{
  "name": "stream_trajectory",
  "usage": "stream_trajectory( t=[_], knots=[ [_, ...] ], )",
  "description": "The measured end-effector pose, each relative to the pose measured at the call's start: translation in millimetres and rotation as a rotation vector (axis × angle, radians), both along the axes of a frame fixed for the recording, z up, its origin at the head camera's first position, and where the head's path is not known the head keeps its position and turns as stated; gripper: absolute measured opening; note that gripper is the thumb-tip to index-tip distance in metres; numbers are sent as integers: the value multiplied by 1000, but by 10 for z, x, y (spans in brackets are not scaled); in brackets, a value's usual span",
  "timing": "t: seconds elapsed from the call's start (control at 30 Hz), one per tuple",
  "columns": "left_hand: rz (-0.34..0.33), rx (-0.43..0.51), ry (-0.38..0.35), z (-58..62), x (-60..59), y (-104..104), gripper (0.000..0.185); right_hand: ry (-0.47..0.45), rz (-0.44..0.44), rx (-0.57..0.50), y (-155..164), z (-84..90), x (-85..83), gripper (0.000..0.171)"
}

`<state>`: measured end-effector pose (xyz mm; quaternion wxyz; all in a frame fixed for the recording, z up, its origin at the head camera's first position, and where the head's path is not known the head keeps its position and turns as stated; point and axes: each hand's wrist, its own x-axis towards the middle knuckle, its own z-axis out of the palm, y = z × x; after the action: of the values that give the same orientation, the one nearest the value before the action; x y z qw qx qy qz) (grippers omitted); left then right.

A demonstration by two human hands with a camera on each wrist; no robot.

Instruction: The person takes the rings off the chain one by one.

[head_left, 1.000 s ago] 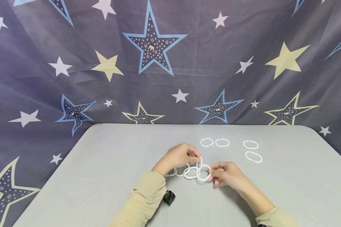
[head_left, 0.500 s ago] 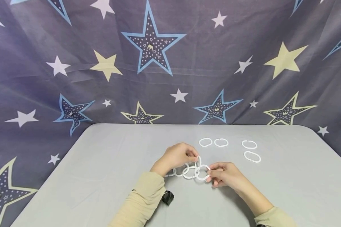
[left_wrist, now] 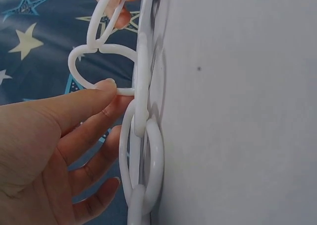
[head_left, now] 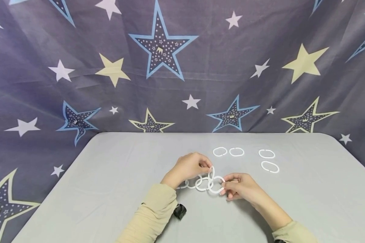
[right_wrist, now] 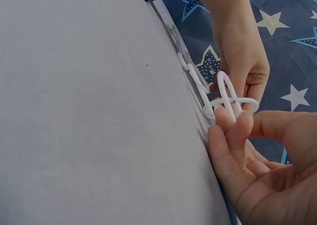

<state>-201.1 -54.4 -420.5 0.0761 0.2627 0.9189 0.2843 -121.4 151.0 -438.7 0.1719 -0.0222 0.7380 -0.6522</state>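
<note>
White plastic C-shaped links make a chain (head_left: 191,187) that lies along the table, partly hidden behind my left wrist. My left hand (head_left: 188,167) pinches an upright link (left_wrist: 73,66) by thumb and fingertips near the chain's right end. Just to the right, my right hand (head_left: 243,187) pinches another link (head_left: 216,192) between thumb and index finger. In the left wrist view this second link (left_wrist: 93,29) crosses the upright one close to its small gap. The fingers partly cover both held links in the right wrist view.
Two loose white links, one (head_left: 214,152) left of the other (head_left: 236,155), lie behind the hands. Further right are two more, a far link (head_left: 267,157) and a nearer link (head_left: 270,171). A star-patterned curtain (head_left: 200,84) hangs behind the grey table (head_left: 109,189).
The head view has shifted very slightly. Both hands keep their pinch on the two links, and the chain lies as before.
</note>
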Motion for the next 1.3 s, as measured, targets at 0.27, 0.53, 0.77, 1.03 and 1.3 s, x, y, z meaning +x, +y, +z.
stream_trajectory(
  t=[0.27,0.53,0.77,1.03,1.3],
  knots=[
    [3,-4,-1,14,10,5,5,17,2,17,7,-5,-14,35],
    [12,-5,1,-3,10,-10,4,28,-25,53,7,10,-7,35],
    [14,-15,27,18,26,13,4,41,-41,40,66,24,-16,35],
    [27,-18,30,29,61,30,4,53,-73,26,129,49,-31,36],
    [45,-25,68,24,53,26,4,120,-80,59,178,94,-68,33]
  ],
)
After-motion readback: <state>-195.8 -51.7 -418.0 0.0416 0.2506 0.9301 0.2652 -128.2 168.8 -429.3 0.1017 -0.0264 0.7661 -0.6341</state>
